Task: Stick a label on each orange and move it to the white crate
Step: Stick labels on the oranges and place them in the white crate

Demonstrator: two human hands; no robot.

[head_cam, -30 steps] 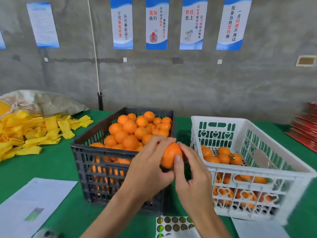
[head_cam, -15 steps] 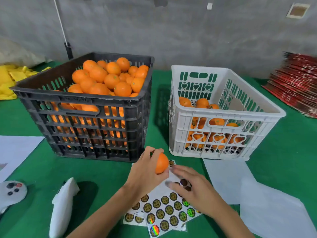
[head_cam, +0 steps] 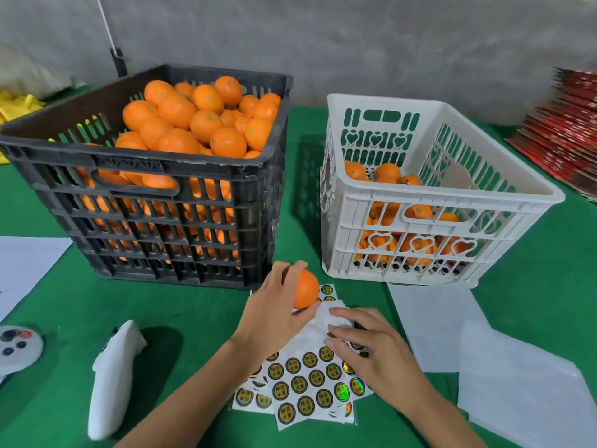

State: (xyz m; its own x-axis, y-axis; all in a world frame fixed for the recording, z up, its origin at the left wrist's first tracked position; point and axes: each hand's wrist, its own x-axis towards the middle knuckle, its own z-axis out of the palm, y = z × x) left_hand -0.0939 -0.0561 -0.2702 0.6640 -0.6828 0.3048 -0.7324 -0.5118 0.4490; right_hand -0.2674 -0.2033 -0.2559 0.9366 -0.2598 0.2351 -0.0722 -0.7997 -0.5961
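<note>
My left hand [head_cam: 274,313] grips one orange [head_cam: 305,288] just above the green table, in front of the gap between the two crates. My right hand [head_cam: 371,345] lies flat on the label sheet [head_cam: 307,383], fingertips pressing on its upper part among the round dark-and-gold stickers. The black crate [head_cam: 155,166] on the left is heaped with oranges. The white crate [head_cam: 429,195] on the right holds a lower layer of oranges, some with labels on them.
White paper sheets [head_cam: 452,334] lie right of the label sheet, another [head_cam: 22,263] at the left edge. A white handheld device [head_cam: 111,376] and a round controller [head_cam: 17,349] lie at lower left. Red stacked packs [head_cam: 568,130] sit far right, yellow bags [head_cam: 16,105] far left.
The orange came down from chest height between the crates to just over the table. My right hand left the orange and settled onto the label sheet. My view tilted downward.
</note>
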